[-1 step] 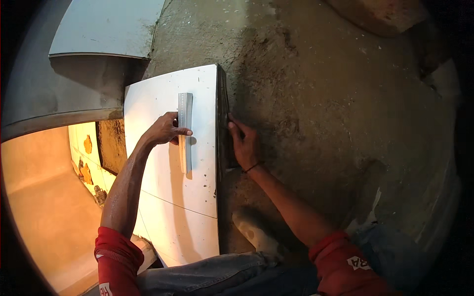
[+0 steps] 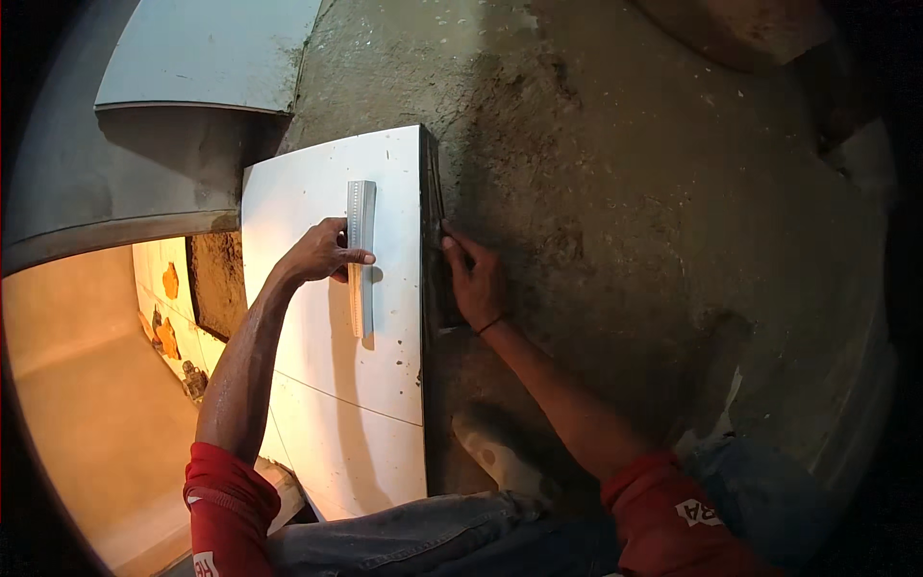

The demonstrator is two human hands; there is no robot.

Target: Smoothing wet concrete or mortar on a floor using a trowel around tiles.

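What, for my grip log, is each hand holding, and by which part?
Left hand: the grey strip, near its middle. Right hand: beside the white panel; any hold cannot be told.

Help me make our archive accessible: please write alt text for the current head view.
A person's left grip holds a narrow, pale strip with a dotted pattern over a white panel; the right grip is beside the panel's dark right edge. Rough grey-brown ground lies to the right, a warmly lit area to the left.
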